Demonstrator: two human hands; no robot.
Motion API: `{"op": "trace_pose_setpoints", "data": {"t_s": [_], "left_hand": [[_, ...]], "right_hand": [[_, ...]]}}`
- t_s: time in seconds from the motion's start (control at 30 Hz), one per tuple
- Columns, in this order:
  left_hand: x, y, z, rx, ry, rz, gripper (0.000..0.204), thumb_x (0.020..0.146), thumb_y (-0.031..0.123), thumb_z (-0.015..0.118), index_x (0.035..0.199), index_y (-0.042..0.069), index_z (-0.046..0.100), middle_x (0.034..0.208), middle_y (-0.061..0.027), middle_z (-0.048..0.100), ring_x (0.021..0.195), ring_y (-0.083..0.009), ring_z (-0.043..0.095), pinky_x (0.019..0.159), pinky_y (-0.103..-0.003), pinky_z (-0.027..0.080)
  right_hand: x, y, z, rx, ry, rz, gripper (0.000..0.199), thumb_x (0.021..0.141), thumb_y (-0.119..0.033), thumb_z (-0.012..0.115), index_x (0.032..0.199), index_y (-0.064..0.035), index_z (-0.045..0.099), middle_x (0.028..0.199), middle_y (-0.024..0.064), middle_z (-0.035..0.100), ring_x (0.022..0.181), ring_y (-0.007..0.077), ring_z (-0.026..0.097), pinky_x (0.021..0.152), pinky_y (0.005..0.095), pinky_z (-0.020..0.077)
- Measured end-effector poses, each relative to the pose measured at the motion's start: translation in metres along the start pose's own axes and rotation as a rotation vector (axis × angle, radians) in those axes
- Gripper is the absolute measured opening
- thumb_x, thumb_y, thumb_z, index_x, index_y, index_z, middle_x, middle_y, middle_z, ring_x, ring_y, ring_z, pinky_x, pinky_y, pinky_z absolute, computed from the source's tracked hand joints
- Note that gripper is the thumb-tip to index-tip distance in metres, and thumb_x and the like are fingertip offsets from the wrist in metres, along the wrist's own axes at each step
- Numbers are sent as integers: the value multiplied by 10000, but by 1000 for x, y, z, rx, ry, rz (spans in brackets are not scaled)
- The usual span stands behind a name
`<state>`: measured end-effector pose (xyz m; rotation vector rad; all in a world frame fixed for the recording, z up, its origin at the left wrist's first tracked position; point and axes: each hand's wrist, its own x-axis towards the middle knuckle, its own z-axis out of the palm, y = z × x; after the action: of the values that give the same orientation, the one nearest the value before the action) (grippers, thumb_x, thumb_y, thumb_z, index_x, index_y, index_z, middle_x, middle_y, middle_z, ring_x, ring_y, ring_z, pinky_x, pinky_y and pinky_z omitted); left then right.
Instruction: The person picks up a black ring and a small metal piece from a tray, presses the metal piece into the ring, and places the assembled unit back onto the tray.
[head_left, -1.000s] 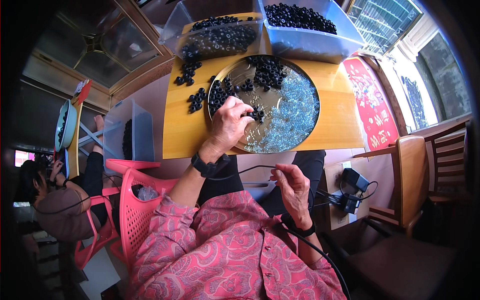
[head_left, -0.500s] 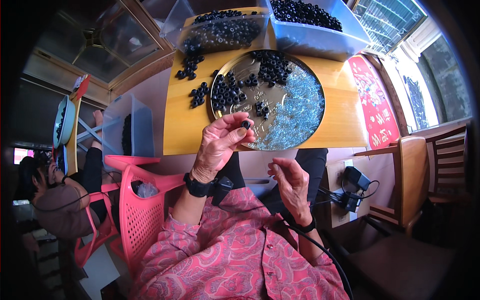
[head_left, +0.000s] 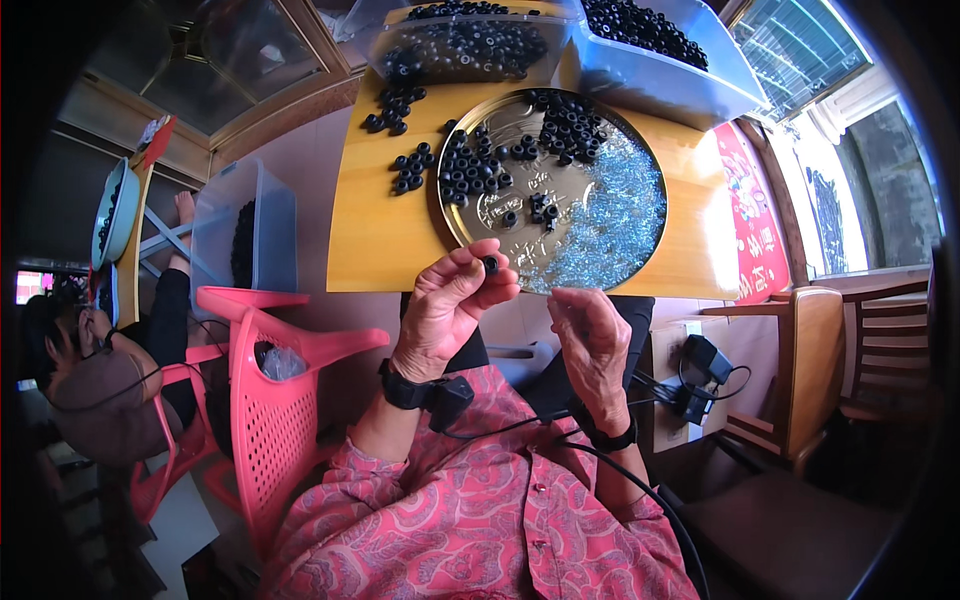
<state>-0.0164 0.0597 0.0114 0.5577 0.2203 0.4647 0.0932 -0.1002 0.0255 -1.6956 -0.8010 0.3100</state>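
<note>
My left hand (head_left: 450,305) is closed in a pinch on a small black ring (head_left: 490,264), held up just in front of the tray's near rim. To its right, my right hand (head_left: 592,345) is raised with thumb and fingers drawn together; whatever is between them is hidden or too small to tell. Behind both hands lies a round metal tray (head_left: 520,237) on the wooden table. Heaped black rings (head_left: 573,130) occupy its far part, with more along its left side and a few in the middle. Tiny clear bluish pieces (head_left: 615,225) cover its right side.
At the table's back stand two clear plastic bins (head_left: 672,88) of black rings. Loose black rings (head_left: 410,168) lie left of the tray on the table (head_left: 370,240). A pink chair (head_left: 270,420) and a seated person (head_left: 105,400) are at left, a wooden chair (head_left: 830,370) at right.
The view has shifted slightly. My left hand has tilted, its fingers curling more around the black ring. My right hand has come up and nearer the left, its fingers more closed.
</note>
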Motion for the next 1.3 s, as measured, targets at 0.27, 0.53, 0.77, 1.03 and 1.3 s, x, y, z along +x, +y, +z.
{"op": "trace_pose_setpoints", "data": {"t_s": [0.27, 0.53, 0.77, 1.03, 1.3], "left_hand": [[-5, -3, -7, -19, 9, -22, 224, 944, 67, 539, 1150, -4, 591, 1078, -157, 632, 961, -232, 664, 863, -367, 573], [-11, -2, -13, 21, 70, -47, 201, 935, 76, 563, 1112, -8, 608, 1012, -120, 645, 903, -196, 660, 814, -334, 579], [-16, -2, -21, 63, 88, -33, 192, 929, 90, 582, 1095, 0, 621, 994, -109, 652, 880, -184, 656, 794, -317, 567], [-16, -2, -21, 75, 98, -44, 201, 928, 93, 586, 1106, 4, 620, 1008, -109, 658, 859, -183, 669, 786, -311, 563], [-16, -3, -21, 80, 96, -46, 203, 932, 89, 579, 1111, 1, 617, 1015, -113, 655, 865, -184, 668, 783, -313, 566]], "right_hand": [[6, -3, 6, -110, -1, -100, 154, 819, 24, 665, 960, -25, 627, 807, 83, 610, 640, 159, 608, 555, 257, 465], [33, -4, 8, -426, 108, -218, 151, 808, 1, 651, 946, -58, 631, 869, 99, 594, 644, 225, 613, 548, 316, 492], [43, 7, 12, -559, 100, -185, 166, 805, -35, 642, 963, -82, 624, 921, 113, 588, 792, 304, 618, 647, 389, 495], [50, 7, 16, -742, 71, -216, 172, 781, -96, 659, 949, -85, 628, 921, 111, 558, 819, 308, 591, 666, 402, 478], [62, 6, 26, -870, 24, -151, 87, 793, -121, 621, 820, -41, 599, 857, 130, 516, 771, 321, 554, 649, 431, 452]]}}
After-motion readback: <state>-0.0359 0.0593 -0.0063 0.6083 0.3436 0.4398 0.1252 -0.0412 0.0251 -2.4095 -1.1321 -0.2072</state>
